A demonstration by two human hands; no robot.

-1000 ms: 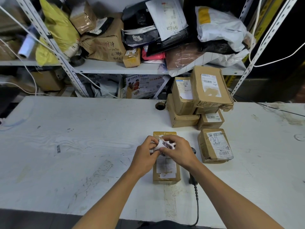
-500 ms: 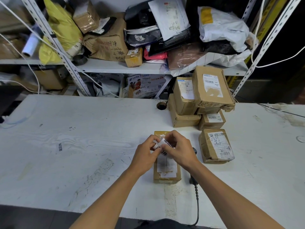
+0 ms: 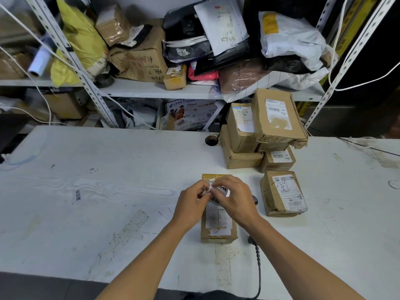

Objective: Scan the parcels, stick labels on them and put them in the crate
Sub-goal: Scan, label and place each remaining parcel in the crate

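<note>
A small brown cardboard parcel with a white shipping label lies flat on the white table, straight ahead of me. Above its far half, my left hand and my right hand meet. Both pinch a white roll of labels with black printed characters; most of the roll is hidden by my fingers. A black barcode scanner lies right of the parcel, partly behind my right wrist, its cable running toward me. No crate is in view.
Another taped parcel lies to the right of the scanner. A stack of several brown parcels stands behind it at the table's far edge. Metal shelves behind the table hold bags and boxes. A cable hole sits near the stack.
Both hands stayed over the parcel, and their fingers shifted on the label roll, turning it so that less of its print shows. The parcel has not moved.
</note>
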